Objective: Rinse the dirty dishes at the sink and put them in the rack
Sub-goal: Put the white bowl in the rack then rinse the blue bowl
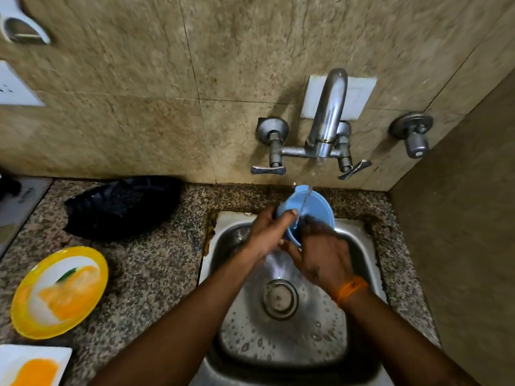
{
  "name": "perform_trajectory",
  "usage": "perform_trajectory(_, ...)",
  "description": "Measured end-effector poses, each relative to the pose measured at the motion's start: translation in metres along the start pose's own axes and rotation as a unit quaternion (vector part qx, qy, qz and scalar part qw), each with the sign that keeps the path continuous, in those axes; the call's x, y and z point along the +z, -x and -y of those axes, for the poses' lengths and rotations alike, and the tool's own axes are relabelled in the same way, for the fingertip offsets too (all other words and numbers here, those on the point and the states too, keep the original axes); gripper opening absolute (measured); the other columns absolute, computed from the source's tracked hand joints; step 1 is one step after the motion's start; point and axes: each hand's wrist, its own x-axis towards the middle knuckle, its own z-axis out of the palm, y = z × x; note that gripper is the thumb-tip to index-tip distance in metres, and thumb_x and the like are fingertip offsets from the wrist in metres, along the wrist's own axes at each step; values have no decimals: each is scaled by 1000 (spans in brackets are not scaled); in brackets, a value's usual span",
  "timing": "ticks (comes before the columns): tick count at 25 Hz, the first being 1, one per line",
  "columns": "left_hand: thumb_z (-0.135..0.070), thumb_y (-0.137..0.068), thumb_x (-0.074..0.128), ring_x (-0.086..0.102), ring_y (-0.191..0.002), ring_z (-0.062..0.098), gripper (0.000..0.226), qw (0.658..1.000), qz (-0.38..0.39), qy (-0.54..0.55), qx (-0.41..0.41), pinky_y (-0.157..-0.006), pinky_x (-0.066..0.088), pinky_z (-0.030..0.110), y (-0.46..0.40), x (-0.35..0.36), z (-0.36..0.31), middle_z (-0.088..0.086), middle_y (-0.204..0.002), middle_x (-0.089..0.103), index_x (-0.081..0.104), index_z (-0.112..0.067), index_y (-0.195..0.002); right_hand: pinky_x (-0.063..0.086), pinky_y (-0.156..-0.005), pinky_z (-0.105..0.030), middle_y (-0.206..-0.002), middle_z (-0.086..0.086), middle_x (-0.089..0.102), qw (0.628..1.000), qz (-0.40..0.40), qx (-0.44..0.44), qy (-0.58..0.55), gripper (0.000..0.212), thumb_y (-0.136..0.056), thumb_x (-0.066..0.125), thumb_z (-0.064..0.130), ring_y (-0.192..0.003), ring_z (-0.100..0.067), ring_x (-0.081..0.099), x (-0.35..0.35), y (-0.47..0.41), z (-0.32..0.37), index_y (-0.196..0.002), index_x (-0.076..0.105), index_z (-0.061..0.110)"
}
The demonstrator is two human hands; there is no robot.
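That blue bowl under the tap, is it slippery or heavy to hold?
Probably slippery: water from the tap runs over the blue bowl, and both hands are wet. It looks like thin plastic, so likely light and stiff. The left hand grips its rim while the right hand rubs it.

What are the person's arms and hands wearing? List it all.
Both forearms are bare, with no sleeves in view. The left hand wears nothing: no glove, ring or band shows. The right hand is also ungloved, but an orange band, like thread or cord, circles its wrist.
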Motion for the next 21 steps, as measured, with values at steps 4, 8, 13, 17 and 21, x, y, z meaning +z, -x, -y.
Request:
perform_trajectory(4,-40,-86,74,75,-88,7,31,999,-7,5,41,-80,62,29,-5,11,-9,-4,-98,79,72,-22,-111,39,-116,-38,-153,-3,49,964,81,-57,-246,66,-94,57,53,-141,-18,46,8,-21,-9,-151,44,21)
perform_trajectory(8,-48,-77,74,77,-94,21,42,999,12,-27,24,-76,66,51,-7,-9,-18,0,-109,77,68,-31,-115,34,-121,-38,-160,1,42,955,137,-173,-197,75,-97,53,64,-148,-15,39,-2,-3,-22,-158,33,25)
perform_trajectory(13,-27,-86,78,76,-98,23,39,996,-14,12,91,-78,65,54,-3,-11,-17,2,-114,75,65,-27,-122,24,-121,-60,-158,-19,42,975,70,-152,148,84,-91,51,63,-151,-32,33,-1,-11,-50,-151,46,4)
perform_trajectory(17,-46,-70,77,74,-102,15,57,983,-68,-73,152,-89,62,45,-6,-9,-13,-8,-114,75,63,-37,-125,28,-123,-48,-159,-6,43,967,116,-68,-216,66,-96,62,37,-149,-22,35,6,0,8,-154,39,16)
perform_trajectory(21,-45,-69,75,74,-101,18,52,982,-81,-61,159,-88,62,50,-6,-18,-4,-6,-111,77,66,-37,-120,35,-119,-32,-151,0,52,953,88,-151,-249,60,-99,58,49,-141,-16,46,2,6,-4,-151,44,23)
